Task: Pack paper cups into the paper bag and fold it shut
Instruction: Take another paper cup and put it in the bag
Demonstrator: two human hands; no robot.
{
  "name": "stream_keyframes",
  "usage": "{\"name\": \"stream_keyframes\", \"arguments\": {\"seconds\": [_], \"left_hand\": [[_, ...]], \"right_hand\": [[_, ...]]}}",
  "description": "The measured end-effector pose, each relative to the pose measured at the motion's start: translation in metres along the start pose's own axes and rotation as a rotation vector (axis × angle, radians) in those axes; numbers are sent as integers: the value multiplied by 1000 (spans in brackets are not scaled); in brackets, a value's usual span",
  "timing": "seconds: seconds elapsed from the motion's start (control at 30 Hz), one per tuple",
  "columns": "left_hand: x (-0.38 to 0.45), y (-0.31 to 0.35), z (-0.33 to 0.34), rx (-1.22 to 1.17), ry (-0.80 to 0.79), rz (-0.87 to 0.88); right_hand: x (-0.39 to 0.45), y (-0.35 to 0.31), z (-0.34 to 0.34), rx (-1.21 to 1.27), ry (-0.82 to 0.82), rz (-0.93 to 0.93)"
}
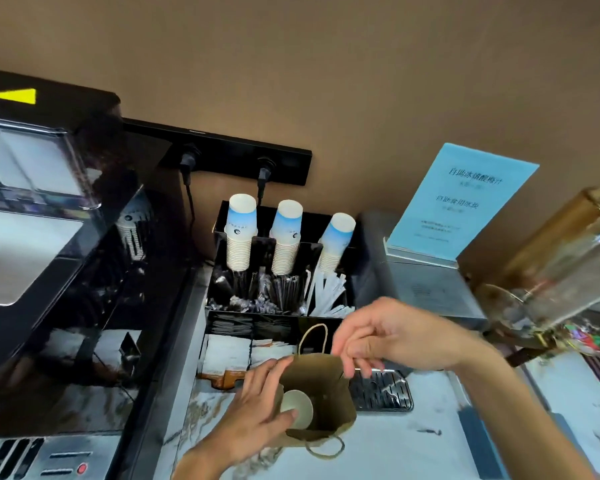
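A brown paper bag (329, 386) with twine handles stands open on the marble counter. My left hand (257, 414) holds a white paper cup (298, 408) at the bag's left rim, the cup lying partly inside the mouth. My right hand (385, 336) pinches the bag's far right top edge. Three stacks of upside-down white and blue paper cups (286, 237) stand in a black organizer behind the bag.
A black coffee machine (49, 254) fills the left side. The black organizer (278, 299) holds straws, stirrers and sachets. A metal drip grate (385, 393) lies right of the bag. A blue sign (465, 199) and a glass dispenser (568, 265) stand at the right.
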State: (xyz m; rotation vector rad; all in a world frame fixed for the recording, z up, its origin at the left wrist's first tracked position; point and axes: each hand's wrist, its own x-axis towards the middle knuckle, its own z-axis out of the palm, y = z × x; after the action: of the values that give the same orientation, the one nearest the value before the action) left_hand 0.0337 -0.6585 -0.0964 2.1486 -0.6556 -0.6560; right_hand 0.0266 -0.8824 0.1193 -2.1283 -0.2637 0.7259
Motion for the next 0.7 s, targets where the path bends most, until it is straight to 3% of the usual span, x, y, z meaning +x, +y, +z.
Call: {"name": "stream_keyframes", "arguments": {"seconds": [0.33, 0.47, 0.6, 0.7], "left_hand": [[-2, 2, -2, 84, 25, 43], [-2, 4, -2, 87, -4, 21], [0, 0, 2, 50, -16, 7], [1, -1, 1, 43, -19, -4]], "right_hand": [[112, 94, 103, -322, -293, 389], [126, 98, 118, -422, -298, 473], [135, 98, 128, -462, -255, 443], [136, 97, 135, -380, -222, 498]]}}
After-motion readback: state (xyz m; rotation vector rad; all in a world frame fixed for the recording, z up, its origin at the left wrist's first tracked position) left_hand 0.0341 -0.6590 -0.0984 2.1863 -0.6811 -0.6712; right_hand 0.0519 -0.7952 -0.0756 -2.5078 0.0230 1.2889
